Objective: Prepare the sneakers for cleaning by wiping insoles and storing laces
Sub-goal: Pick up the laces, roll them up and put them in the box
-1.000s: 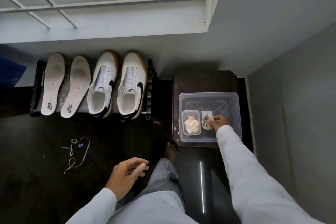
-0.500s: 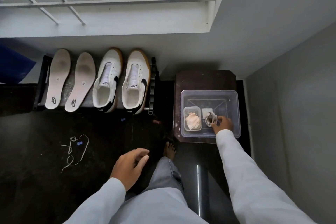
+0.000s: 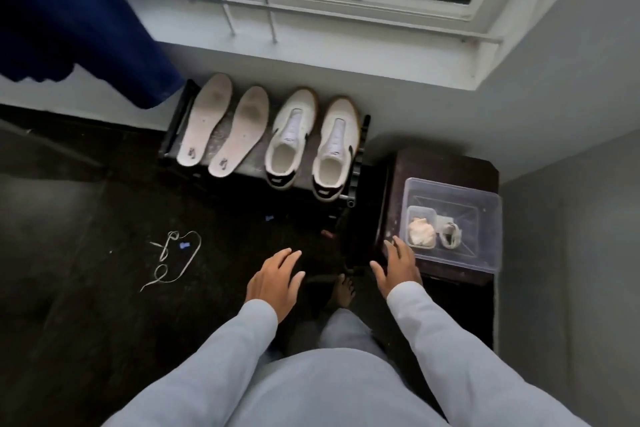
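Two hands hang free in the head view, where half a second ago the right hand [image 3: 394, 267] reached into the clear box [image 3: 486, 239] with its fingers at the coiled lace [image 3: 450, 235]. It is out of the box now, at the near left corner of the dark bench [image 3: 446, 163], and the lace lies alone on the box's floor. The camera has swung too, so a blue curtain [image 3: 69, 10] fills the upper left. The right hand is palm down, fingers spread and nearly straight, holding nothing, its fingertips just short of the box wall. The left hand [image 3: 273, 279], loosely curled before, is also palm down, fingers extended and slightly apart, empty, above the dark floor [image 3: 69, 253] near a bare foot [image 3: 343, 291]. The coiled lace is a small white bundle just beside a small tub [image 3: 417, 209] holding a crumpled pale cloth [image 3: 420, 233]. A loose lace [image 3: 173, 258] lies in loops on the floor, well apart from both hands. On the shoe rack [image 3: 258, 163] two insoles [image 3: 204, 120], greyed toward the toe end, lie side by side left of two white sneakers [image 3: 289, 140] with black heel tabs.
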Demonstrator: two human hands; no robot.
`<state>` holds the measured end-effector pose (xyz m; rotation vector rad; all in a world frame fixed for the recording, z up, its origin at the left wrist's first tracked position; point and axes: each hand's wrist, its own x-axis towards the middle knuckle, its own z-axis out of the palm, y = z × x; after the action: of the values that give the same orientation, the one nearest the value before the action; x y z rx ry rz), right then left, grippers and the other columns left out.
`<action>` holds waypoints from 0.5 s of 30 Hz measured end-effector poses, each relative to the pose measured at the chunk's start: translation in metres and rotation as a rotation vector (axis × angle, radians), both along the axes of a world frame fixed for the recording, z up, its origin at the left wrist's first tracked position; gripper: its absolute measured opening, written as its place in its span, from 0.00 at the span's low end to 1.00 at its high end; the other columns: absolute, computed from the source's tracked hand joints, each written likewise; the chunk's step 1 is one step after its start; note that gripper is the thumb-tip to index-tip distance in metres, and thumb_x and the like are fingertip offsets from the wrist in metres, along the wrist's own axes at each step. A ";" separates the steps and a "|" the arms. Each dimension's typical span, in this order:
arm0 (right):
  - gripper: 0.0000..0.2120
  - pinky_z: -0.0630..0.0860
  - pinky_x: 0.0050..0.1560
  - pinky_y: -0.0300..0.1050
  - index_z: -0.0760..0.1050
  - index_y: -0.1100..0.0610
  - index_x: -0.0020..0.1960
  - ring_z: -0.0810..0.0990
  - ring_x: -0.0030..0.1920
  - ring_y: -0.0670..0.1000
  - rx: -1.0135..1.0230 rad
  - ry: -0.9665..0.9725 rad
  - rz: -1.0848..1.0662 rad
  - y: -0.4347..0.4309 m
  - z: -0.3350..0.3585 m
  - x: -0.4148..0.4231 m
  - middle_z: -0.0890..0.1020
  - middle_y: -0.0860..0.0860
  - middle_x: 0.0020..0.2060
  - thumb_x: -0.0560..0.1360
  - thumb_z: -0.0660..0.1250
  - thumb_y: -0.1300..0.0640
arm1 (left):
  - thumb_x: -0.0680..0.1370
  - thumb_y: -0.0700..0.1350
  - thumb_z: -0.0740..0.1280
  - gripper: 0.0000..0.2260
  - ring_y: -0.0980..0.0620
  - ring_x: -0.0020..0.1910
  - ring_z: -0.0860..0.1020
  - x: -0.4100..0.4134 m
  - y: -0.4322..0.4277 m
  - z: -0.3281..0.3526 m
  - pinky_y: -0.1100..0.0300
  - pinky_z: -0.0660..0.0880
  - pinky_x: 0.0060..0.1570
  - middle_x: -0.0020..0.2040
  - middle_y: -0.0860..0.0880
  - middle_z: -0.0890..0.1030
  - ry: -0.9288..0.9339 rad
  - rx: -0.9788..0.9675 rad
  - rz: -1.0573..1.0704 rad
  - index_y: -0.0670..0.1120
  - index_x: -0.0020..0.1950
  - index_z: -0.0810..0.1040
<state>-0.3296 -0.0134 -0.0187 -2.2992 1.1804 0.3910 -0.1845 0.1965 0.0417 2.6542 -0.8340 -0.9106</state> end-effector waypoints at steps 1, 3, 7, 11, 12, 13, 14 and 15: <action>0.28 0.64 0.71 0.52 0.63 0.55 0.74 0.55 0.77 0.53 -0.001 0.021 0.038 0.016 0.002 0.009 0.59 0.52 0.76 0.78 0.64 0.47 | 0.82 0.53 0.59 0.21 0.52 0.73 0.68 0.005 0.014 -0.002 0.55 0.72 0.66 0.76 0.53 0.68 -0.004 -0.001 0.023 0.53 0.75 0.66; 0.30 0.64 0.70 0.51 0.59 0.54 0.76 0.51 0.78 0.51 -0.004 0.062 0.105 0.048 0.005 0.026 0.56 0.51 0.77 0.78 0.62 0.45 | 0.82 0.54 0.59 0.22 0.52 0.75 0.65 0.015 0.041 -0.005 0.53 0.70 0.69 0.77 0.52 0.66 -0.011 -0.004 0.066 0.53 0.76 0.65; 0.33 0.61 0.71 0.49 0.52 0.53 0.78 0.45 0.78 0.50 -0.014 0.163 0.261 0.112 0.005 0.064 0.49 0.50 0.78 0.79 0.58 0.41 | 0.83 0.55 0.56 0.23 0.51 0.79 0.57 0.037 0.107 -0.010 0.53 0.61 0.75 0.79 0.50 0.60 -0.035 0.023 0.113 0.53 0.78 0.60; 0.35 0.58 0.74 0.48 0.46 0.52 0.79 0.41 0.78 0.50 -0.038 0.238 0.507 0.182 0.000 0.103 0.43 0.49 0.79 0.79 0.55 0.39 | 0.83 0.56 0.54 0.24 0.49 0.80 0.54 0.063 0.194 -0.017 0.52 0.56 0.77 0.80 0.49 0.57 -0.058 0.051 0.202 0.52 0.79 0.58; 0.36 0.57 0.74 0.48 0.45 0.52 0.79 0.41 0.78 0.50 -0.044 0.241 0.555 0.195 -0.001 0.110 0.43 0.49 0.79 0.79 0.55 0.38 | 0.84 0.56 0.54 0.24 0.49 0.80 0.54 0.069 0.211 -0.019 0.52 0.55 0.78 0.80 0.48 0.57 -0.055 0.052 0.227 0.51 0.79 0.57; 0.36 0.57 0.75 0.48 0.45 0.52 0.79 0.40 0.78 0.50 -0.053 0.250 0.602 0.212 -0.002 0.120 0.43 0.49 0.79 0.79 0.54 0.38 | 0.84 0.56 0.54 0.24 0.49 0.80 0.53 0.075 0.232 -0.020 0.51 0.55 0.78 0.81 0.48 0.57 -0.049 0.055 0.259 0.51 0.79 0.57; 0.36 0.56 0.75 0.48 0.44 0.52 0.79 0.40 0.78 0.50 -0.057 0.259 0.637 0.227 -0.003 0.130 0.42 0.50 0.79 0.79 0.54 0.37 | 0.84 0.56 0.54 0.25 0.49 0.80 0.53 0.081 0.251 -0.022 0.51 0.54 0.78 0.81 0.48 0.56 -0.046 0.062 0.289 0.51 0.79 0.57; 0.36 0.56 0.76 0.49 0.44 0.52 0.79 0.39 0.78 0.50 -0.057 0.266 0.664 0.242 -0.004 0.141 0.42 0.50 0.79 0.79 0.54 0.37 | 0.84 0.56 0.54 0.25 0.49 0.80 0.53 0.088 0.268 -0.025 0.51 0.54 0.78 0.81 0.48 0.56 -0.043 0.071 0.313 0.51 0.79 0.57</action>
<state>-0.1885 0.2285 -0.0223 -2.7084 0.4982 0.9320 -0.0960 0.4649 0.0163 2.7656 -0.3829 -0.8177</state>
